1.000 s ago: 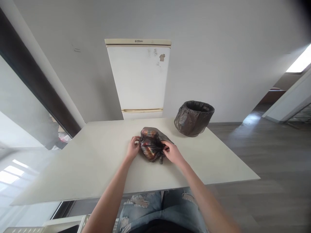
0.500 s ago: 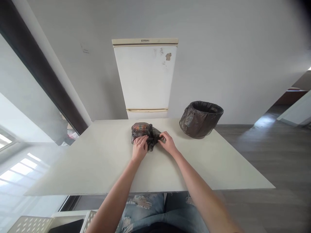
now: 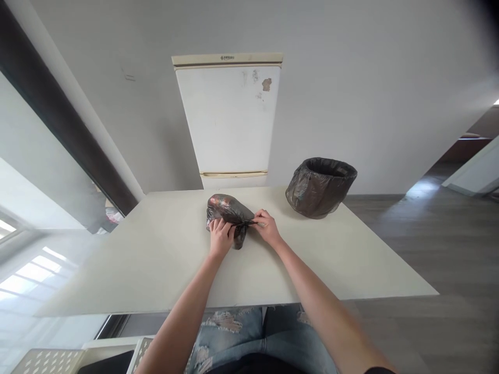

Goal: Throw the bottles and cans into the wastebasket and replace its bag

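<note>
A dark, thin plastic bag [image 3: 230,209] lies on the white table, with something reddish showing through its left part. My left hand [image 3: 221,236] rests on the near side of the bag, its fingers curled onto the plastic. Just right of the bag's gathered part, my right hand [image 3: 266,227] pinches a drawn-out end of the plastic. What the bag contains cannot be made out clearly.
A bin lined with a dark bag [image 3: 320,188] stands at the table's back right. The white table [image 3: 156,259] reaches to my legs. Behind it is a white fridge [image 3: 230,119]. White baskets [image 3: 50,361] are at the lower left.
The bag's gathered part has been pulled tighter and narrower, and its loose plastic lies differently. Both hands remain on the bag, with my right hand's pinch drawn closer together. The view has shifted slightly.
</note>
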Tool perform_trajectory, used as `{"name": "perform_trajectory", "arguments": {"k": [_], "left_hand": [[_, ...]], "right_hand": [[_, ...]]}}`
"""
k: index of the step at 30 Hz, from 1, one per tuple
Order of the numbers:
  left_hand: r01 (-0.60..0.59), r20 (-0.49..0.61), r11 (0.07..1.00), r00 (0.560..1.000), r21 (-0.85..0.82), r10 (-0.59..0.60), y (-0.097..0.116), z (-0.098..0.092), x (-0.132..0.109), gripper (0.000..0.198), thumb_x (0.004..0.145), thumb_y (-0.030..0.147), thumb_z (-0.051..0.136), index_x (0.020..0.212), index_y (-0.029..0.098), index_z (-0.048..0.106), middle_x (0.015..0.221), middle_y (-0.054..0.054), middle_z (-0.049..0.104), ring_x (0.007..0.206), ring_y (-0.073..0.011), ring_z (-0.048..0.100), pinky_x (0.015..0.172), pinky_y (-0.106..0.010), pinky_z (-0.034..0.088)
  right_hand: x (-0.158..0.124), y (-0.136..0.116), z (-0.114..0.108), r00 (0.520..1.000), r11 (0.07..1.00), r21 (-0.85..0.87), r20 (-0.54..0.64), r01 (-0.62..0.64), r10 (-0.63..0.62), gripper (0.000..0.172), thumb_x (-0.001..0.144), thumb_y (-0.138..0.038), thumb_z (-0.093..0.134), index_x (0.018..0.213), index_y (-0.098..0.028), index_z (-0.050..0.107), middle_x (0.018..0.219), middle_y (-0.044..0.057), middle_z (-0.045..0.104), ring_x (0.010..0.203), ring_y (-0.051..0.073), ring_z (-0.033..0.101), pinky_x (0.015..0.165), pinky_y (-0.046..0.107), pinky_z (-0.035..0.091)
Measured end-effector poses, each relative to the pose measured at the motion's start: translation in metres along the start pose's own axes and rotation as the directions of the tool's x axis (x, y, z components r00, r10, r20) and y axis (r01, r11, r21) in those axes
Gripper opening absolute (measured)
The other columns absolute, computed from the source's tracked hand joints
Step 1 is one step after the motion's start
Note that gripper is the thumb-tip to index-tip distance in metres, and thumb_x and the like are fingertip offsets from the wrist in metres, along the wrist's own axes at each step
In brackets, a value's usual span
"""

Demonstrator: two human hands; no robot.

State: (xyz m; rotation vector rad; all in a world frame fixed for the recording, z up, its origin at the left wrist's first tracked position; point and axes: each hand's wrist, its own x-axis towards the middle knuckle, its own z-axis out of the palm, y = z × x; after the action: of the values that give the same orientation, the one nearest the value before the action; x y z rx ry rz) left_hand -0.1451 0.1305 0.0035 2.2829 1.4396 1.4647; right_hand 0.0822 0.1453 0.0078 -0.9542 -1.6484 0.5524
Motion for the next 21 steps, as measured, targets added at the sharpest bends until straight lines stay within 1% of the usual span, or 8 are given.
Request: {"name": "perform_trajectory", "arguments": {"k": [3, 5, 9, 12, 15, 18, 20, 21], "left_hand": [[0.056, -0.09, 0.998, 0.994, -0.003, -0.056, 0.0, -0.004, 0.0, 0.017, 0.1, 0.028, 0.056, 0.096, 0.029, 0.073, 0.1, -0.008, 0.07, 0.103, -0.0316, 0.058, 0.106, -0.053, 0.039], [0.114, -0.176, 0.993, 0.978, -0.005, -0.113, -0.002, -0.008, 0.001, 0.017, 0.101, 0.028, 0.054, 0.098, 0.028, 0.071, 0.102, -0.009, 0.069, 0.101, -0.0311, 0.058, 0.103, -0.051, 0.04], [0.226, -0.333, 0.974, 0.917, -0.018, -0.219, -0.006, -0.016, 0.003, 0.016, 0.102, 0.028, 0.05, 0.099, 0.025, 0.065, 0.102, -0.011, 0.064, 0.101, -0.0313, 0.056, 0.102, -0.051, 0.04], [0.276, -0.412, 0.96, 0.871, -0.042, -0.269, -0.011, -0.018, 0.004, 0.015, 0.102, 0.023, 0.045, 0.099, 0.024, 0.06, 0.103, -0.011, 0.062, 0.102, -0.0308, 0.055, 0.102, -0.05, 0.039], [0.313, -0.45, 0.948, 0.839, -0.062, -0.307, -0.015, -0.018, 0.004, 0.018, 0.1, 0.018, 0.042, 0.097, 0.025, 0.058, 0.103, -0.01, 0.062, 0.104, -0.0306, 0.054, 0.101, -0.049, 0.039], [0.315, -0.437, 0.946, 0.843, -0.07, -0.313, -0.013, -0.02, 0.003, 0.022, 0.101, 0.018, 0.04, 0.098, 0.025, 0.06, 0.103, -0.01, 0.064, 0.104, -0.0304, 0.055, 0.101, -0.049, 0.039], [0.277, -0.388, 0.959, 0.878, -0.068, -0.281, -0.009, -0.021, 0.002, 0.023, 0.102, 0.021, 0.041, 0.105, 0.026, 0.064, 0.11, -0.01, 0.067, 0.107, -0.0302, 0.057, 0.102, -0.047, 0.04], [0.24, -0.348, 0.969, 0.905, -0.062, -0.246, -0.006, -0.021, 0.002, 0.023, 0.102, 0.024, 0.044, 0.11, 0.026, 0.066, 0.115, -0.01, 0.068, 0.111, -0.0303, 0.058, 0.104, -0.047, 0.04]], "right_hand": [[0.002, 0.0, -0.005, 0.993, 0.998, 0.034, -0.107, -0.05, 0.053, 0.019, 0.087, -0.04, 0.074, 0.079, -0.023, 0.078, 0.088, 0.005, 0.065, 0.088, 0.022, 0.06, 0.085, 0.037, 0.051], [0.004, 0.002, -0.008, 0.973, 0.993, 0.076, -0.208, -0.085, 0.099, 0.023, 0.087, -0.042, 0.071, 0.078, -0.021, 0.074, 0.088, 0.005, 0.064, 0.084, 0.021, 0.059, 0.08, 0.034, 0.051], [0.006, 0.013, -0.016, 0.885, 0.973, 0.178, -0.415, -0.147, 0.21, 0.032, 0.089, -0.051, 0.061, 0.088, -0.02, 0.067, 0.091, 0.005, 0.062, 0.081, 0.019, 0.057, 0.073, 0.031, 0.049], [0.007, 0.021, -0.02, 0.835, 0.951, 0.248, -0.471, -0.184, 0.284, 0.039, 0.089, -0.059, 0.054, 0.09, -0.022, 0.062, 0.086, 0.004, 0.062, 0.076, 0.018, 0.058, 0.068, 0.029, 0.049], [0.009, 0.027, -0.022, 0.816, 0.936, 0.285, -0.478, -0.206, 0.325, 0.04, 0.089, -0.062, 0.049, 0.088, -0.023, 0.057, 0.088, 0.006, 0.066, 0.079, 0.02, 0.063, 0.066, 0.029, 0.051], [0.009, 0.029, -0.021, 0.803, 0.937, 0.268, -0.494, -0.224, 0.334, 0.03, 0.087, -0.053, 0.047, 0.091, -0.024, 0.053, 0.09, 0.007, 0.068, 0.08, 0.021, 0.064, 0.066, 0.03, 0.051], [0.007, 0.025, -0.021, 0.792, 0.948, 0.224, -0.524, -0.227, 0.313, 0.025, 0.084, -0.042, 0.048, 0.1, -0.024, 0.054, 0.097, 0.008, 0.07, 0.086, 0.021, 0.063, 0.072, 0.032, 0.052], [0.005, 0.022, -0.021, 0.79, 0.956, 0.193, -0.539, -0.221, 0.292, 0.028, 0.082, -0.037, 0.049, 0.106, -0.023, 0.054, 0.104, 0.009, 0.07, 0.092, 0.022, 0.063, 0.078, 0.035, 0.052]]}}
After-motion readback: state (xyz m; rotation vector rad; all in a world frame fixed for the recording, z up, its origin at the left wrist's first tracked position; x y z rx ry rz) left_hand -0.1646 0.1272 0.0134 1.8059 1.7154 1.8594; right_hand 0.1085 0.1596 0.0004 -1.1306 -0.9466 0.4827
